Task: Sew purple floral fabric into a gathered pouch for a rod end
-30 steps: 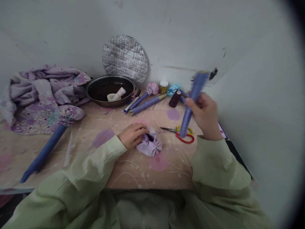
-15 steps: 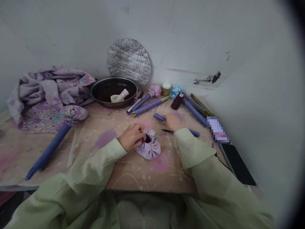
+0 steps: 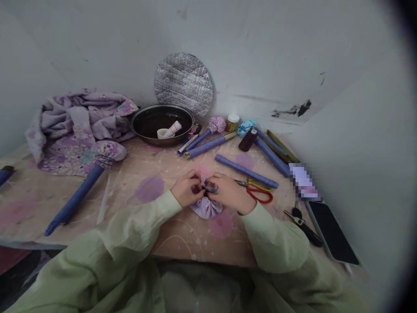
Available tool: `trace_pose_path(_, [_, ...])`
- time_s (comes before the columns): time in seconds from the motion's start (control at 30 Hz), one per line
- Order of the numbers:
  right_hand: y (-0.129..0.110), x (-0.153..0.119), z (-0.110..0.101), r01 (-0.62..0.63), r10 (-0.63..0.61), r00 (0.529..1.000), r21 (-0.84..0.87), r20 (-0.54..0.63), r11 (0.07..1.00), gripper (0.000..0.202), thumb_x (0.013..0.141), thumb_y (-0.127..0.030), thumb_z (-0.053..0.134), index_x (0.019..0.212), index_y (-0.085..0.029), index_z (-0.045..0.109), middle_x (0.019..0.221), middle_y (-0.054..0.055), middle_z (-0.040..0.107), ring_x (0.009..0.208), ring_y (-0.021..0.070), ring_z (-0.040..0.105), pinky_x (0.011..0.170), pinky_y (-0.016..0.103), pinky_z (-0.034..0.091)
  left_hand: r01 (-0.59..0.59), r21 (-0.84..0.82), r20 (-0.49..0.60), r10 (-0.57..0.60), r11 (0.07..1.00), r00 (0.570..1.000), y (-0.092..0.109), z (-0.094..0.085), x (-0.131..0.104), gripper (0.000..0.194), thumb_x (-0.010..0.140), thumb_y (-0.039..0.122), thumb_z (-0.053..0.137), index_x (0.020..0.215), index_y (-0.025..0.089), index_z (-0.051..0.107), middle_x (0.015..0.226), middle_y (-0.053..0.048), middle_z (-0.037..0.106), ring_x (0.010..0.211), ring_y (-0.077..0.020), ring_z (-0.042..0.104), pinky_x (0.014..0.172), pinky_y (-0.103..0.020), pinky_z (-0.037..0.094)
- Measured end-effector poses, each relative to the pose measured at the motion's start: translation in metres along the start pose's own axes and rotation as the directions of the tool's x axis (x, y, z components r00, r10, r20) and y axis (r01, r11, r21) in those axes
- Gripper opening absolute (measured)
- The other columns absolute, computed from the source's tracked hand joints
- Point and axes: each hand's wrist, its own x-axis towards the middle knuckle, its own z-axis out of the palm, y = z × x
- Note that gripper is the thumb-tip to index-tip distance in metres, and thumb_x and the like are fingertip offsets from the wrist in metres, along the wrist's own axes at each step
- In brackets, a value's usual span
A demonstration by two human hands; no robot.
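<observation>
A small gathered pouch of lilac flowered cloth (image 3: 206,208) rests on the table near its front edge. My left hand (image 3: 188,188) pinches the left side of its gathered opening. On the right side, my right hand (image 3: 224,190) has its fingers closed on the same cloth, close to the left fingertips. Inside the opening the cloth looks dark. Just beyond my right hand lies a blue wrapped stick (image 3: 246,171). Scissors with red and yellow handles (image 3: 260,194) lie right of that hand.
A black pan (image 3: 156,124) holds a white cup and a small roll. Flowered cloth (image 3: 78,126) is heaped at left, beside a cloth-headed blue stick (image 3: 76,198). A dark thread spool (image 3: 248,140) is behind. A phone (image 3: 332,232) and dark-handled tool (image 3: 304,228) lie right.
My right hand has let go of the blue stick and moved down-left onto the pouch. The view has shifted slightly, and the scissors and dark-handled tool now show.
</observation>
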Motion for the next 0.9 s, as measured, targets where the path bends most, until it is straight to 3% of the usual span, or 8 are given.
trace_pose_path(0.1, [0.001,-0.004,0.002,-0.089,0.092,0.988,0.025,-0.122,0.996,0.013,0.072,-0.015,0.056,0.079,-0.016,0.066,0.078,0.005,0.063,0.074,0.0159,0.057,0.069,0.027,0.041,0.09,0.013,-0.008,-0.09,0.996,0.996,0.003,0.0,0.006,0.01,0.062,0.011,0.06,0.064,0.015,0.051,0.075,-0.002,0.051,0.069,-0.0127,0.053,0.065,-0.025,0.047])
trace_pose_path(0.23, [0.002,-0.011,-0.001,-0.157,0.189,0.931,0.126,-0.311,0.98,0.009,0.071,-0.018,0.057,0.074,-0.017,0.066,0.066,0.002,0.063,0.061,0.0133,0.054,0.059,0.025,0.039,0.235,0.114,-0.034,-0.233,0.965,0.972,0.005,-0.006,0.014,0.018,0.061,0.013,0.059,0.078,0.016,0.052,0.071,0.001,0.056,0.058,-0.0109,0.051,0.056,-0.023,0.045])
trace_pose_path(0.43, [0.008,-0.015,0.002,-0.097,0.175,0.89,0.202,-0.42,0.975,0.013,0.069,-0.017,0.057,0.079,-0.018,0.066,0.066,0.001,0.06,0.058,0.0123,0.053,0.057,0.024,0.041,0.061,0.199,0.045,-0.071,0.978,0.996,0.006,-0.003,0.023,0.011,0.068,0.012,0.055,0.076,0.015,0.061,0.078,-0.004,0.062,0.072,-0.0155,0.057,0.069,-0.028,0.047])
trace_pose_path(0.67, [0.022,-0.012,0.009,-0.07,0.159,0.879,0.208,-0.449,0.976,0.011,0.073,-0.017,0.055,0.077,-0.017,0.066,0.078,0.005,0.062,0.07,0.0154,0.059,0.067,0.028,0.046,-0.026,0.184,0.038,0.019,0.982,0.999,-0.004,0.007,0.028,0.011,0.075,0.018,0.053,0.08,0.014,0.063,0.082,-0.007,0.062,0.079,-0.0181,0.058,0.074,-0.031,0.048])
trace_pose_path(0.8, [0.025,-0.011,0.01,-0.084,0.185,0.879,0.239,-0.44,0.967,0.015,0.075,-0.015,0.052,0.082,-0.018,0.065,0.08,0.005,0.067,0.074,0.017,0.061,0.071,0.029,0.047,-0.171,0.099,0.16,0.154,0.98,0.975,-0.004,0.01,0.034,0.013,0.073,0.024,0.059,0.082,0.016,0.063,0.089,-0.007,0.063,0.085,-0.0193,0.058,0.079,-0.032,0.046])
trace_pose_path(0.9, [0.028,-0.01,0.013,-0.103,0.214,0.866,0.259,-0.451,0.96,0.015,0.076,-0.017,0.051,0.082,-0.018,0.064,0.08,0.005,0.068,0.073,0.0173,0.061,0.069,0.029,0.047,-0.118,0.093,0.184,0.099,0.989,0.978,-0.002,0.014,0.035,0.019,0.068,0.029,0.064,0.081,0.016,0.06,0.086,-0.006,0.063,0.082,-0.02,0.058,0.076,-0.033,0.046])
